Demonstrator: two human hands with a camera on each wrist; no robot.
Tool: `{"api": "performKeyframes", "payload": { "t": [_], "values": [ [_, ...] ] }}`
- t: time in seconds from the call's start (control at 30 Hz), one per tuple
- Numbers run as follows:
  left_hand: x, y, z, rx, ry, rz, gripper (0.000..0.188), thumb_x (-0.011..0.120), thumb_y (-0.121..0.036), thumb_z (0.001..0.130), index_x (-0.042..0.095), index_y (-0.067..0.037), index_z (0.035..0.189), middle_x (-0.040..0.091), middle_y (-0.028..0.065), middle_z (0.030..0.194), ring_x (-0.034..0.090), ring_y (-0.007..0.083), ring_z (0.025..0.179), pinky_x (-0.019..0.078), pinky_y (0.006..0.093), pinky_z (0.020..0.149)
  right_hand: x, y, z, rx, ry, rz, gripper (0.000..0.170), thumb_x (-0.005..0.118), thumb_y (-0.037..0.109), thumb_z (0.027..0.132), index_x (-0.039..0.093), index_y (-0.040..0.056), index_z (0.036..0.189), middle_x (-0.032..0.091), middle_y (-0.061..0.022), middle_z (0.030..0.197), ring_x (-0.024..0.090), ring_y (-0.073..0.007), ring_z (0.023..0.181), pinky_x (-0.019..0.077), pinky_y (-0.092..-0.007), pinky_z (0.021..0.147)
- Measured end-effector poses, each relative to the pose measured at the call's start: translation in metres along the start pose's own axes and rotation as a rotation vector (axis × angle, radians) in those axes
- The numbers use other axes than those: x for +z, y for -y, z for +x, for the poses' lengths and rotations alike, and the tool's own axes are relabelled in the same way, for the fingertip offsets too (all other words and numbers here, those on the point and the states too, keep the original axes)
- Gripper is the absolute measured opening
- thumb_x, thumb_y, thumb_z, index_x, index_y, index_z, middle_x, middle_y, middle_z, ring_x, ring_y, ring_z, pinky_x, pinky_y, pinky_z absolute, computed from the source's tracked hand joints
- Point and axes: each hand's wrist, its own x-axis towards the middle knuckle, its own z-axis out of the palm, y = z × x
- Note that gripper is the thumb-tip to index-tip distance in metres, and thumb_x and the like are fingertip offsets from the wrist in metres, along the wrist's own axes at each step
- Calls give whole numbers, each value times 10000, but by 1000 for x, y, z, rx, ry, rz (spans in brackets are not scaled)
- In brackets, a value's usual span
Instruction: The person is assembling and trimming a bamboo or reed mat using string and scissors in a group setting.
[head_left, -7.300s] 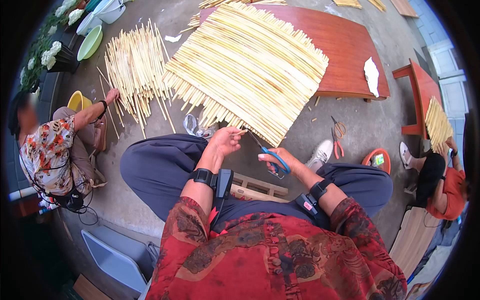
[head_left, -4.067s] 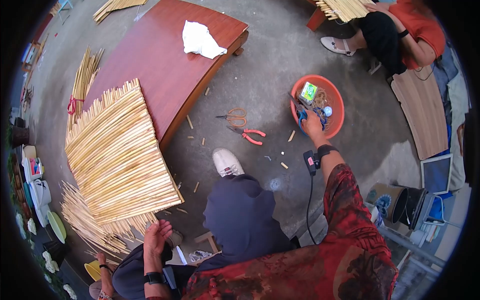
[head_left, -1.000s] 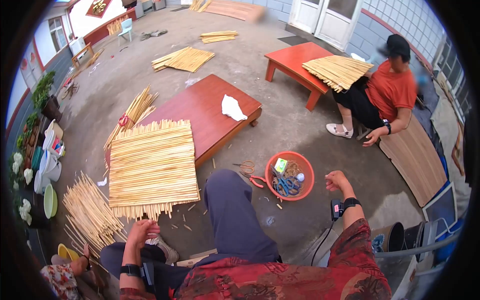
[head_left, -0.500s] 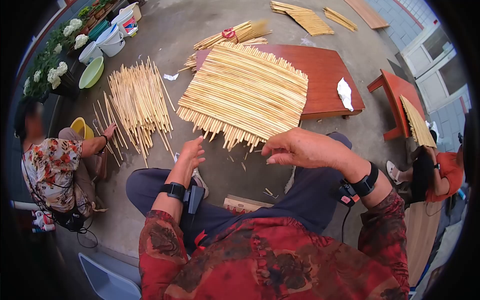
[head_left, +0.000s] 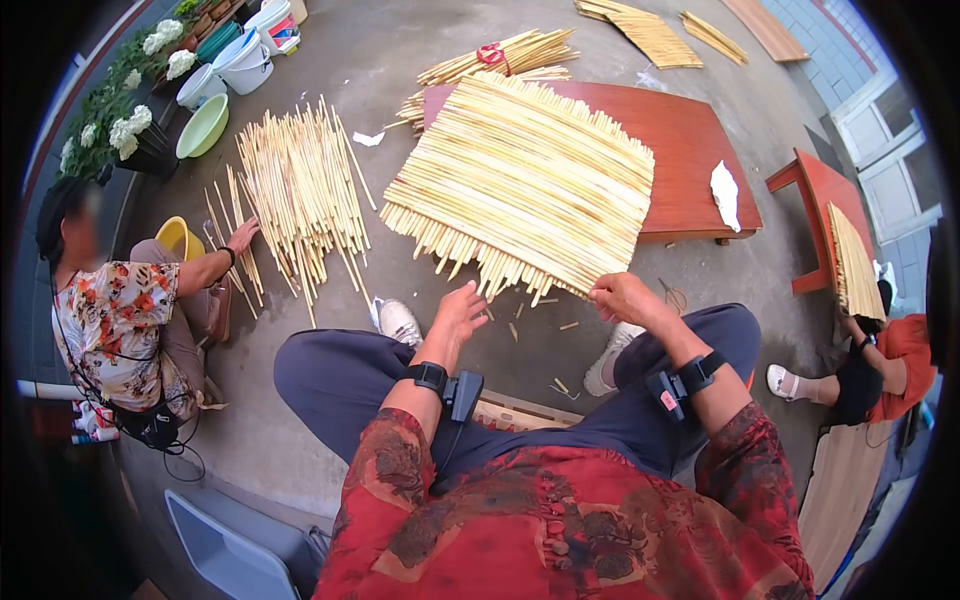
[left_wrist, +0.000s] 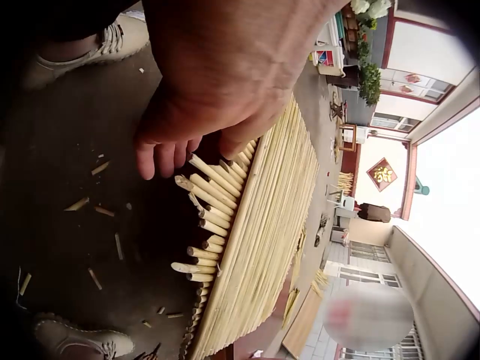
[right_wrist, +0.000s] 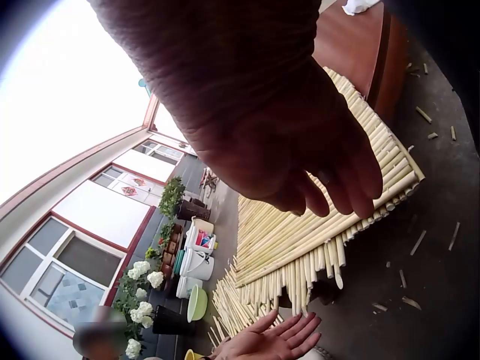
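Observation:
A woven mat of pale reed sticks lies on the low red-brown table, its uneven stick ends jutting out at the near edge. My left hand is just below those ends, empty, fingers loosely extended; the right wrist view catches it palm up. At the near right corner of the mat, my right hand has its relaxed fingers right at the edge. In its own wrist view that hand overlaps the mat, fingers apart and nothing gripped.
Loose sticks are spread on the floor at left, beside a seated person reaching toward them. A tied bundle lies behind the table. Offcuts litter the ground. Another person in orange sits at right.
Blue-handled scissors, earlier in my right hand, were put into the orange basin. My right hand has since come back, empty, to the mat's near right corner. The left hand stays near the stick ends.

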Motion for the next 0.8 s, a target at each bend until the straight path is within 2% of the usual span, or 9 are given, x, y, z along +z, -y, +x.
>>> {"api": "performKeyframes", "payload": {
  "t": [0.1, 0.17, 0.23, 0.3, 0.37, 0.43, 0.57, 0.67, 0.8],
  "values": [
    [13, -1, 6, 54, -51, -59, 421, 522, -220, 819, 391, -15, 1163, 442, 148, 1138, 411, 291, 1084, 405, 469, 802, 10, -9, -7, -67, -45, -187, 272, 523, 228, 780, 579, -34, 830, 591, -167, 692, 592, -248, 630, 458, -343, 607],
    [15, 2, 14, 82, -88, -25, 327, 536, -160, 806, 451, -16, 1087, 511, 106, 986, 505, 243, 930, 468, 416, 730, 10, -19, -7, -113, -67, -269, 288, 524, 244, 779, 579, -33, 837, 592, -181, 709, 590, -281, 674, 452, -353, 639],
    [19, -4, 7, 108, -65, 18, 306, 537, -141, 802, 460, -17, 1071, 528, 92, 945, 527, 218, 848, 479, 395, 715, 10, -26, -8, -23, -85, -238, 310, 527, 270, 774, 580, -30, 831, 592, -195, 751, 572, -328, 760, 441, -366, 673],
    [20, -9, -2, 129, 13, 71, 253, 536, -89, 794, 476, -10, 1027, 558, 66, 844, 553, 173, 683, 494, 355, 693, 12, -23, -15, 4, 14, -257, 293, 519, 250, 787, 573, -28, 862, 597, -172, 728, 583, -281, 708, 446, -347, 650],
    [22, -12, -15, 140, 48, 65, 255, 531, -76, 794, 463, -12, 1032, 555, 74, 858, 558, 192, 708, 487, 380, 714, 19, -19, -14, 39, 109, -277, 278, 511, 231, 799, 566, -25, 893, 602, -148, 704, 594, -235, 656, 451, -327, 628],
    [25, -10, -18, 156, 170, 35, 253, 521, -54, 797, 446, -6, 1034, 554, 90, 884, 564, 212, 755, 480, 399, 742, 36, -19, -16, -216, 128, -321, 287, 513, 223, 794, 560, -22, 936, 600, -174, 808, 580, -301, 787, 445, -354, 708],
    [25, -13, -25, 148, 169, 6, 218, 507, -42, 806, 449, 2, 1012, 559, 102, 893, 574, 221, 783, 481, 397, 745, 51, -21, -8, -224, 82, -326, 318, 517, 208, 787, 530, -5, 1022, 561, -178, 982, 530, -324, 925, 422, -362, 795],
    [32, -25, -36, 162, 190, 44, 191, 492, -41, 817, 455, 10, 997, 566, 124, 909, 584, 253, 825, 490, 388, 732, 55, -34, -13, -253, 185, -299, 326, 512, 210, 787, 525, -1, 1035, 556, -189, 1003, 504, -330, 979, 398, -377, 836],
    [49, -46, -54, 209, 260, 69, 174, 492, -48, 817, 478, 32, 971, 566, 145, 932, 580, 264, 860, 507, 359, 702, 49, -46, -25, -143, 23, -192, 343, 548, 187, 766, 519, -13, 1042, 561, -194, 989, 532, -303, 946, 421, -355, 800]
  ]
}}
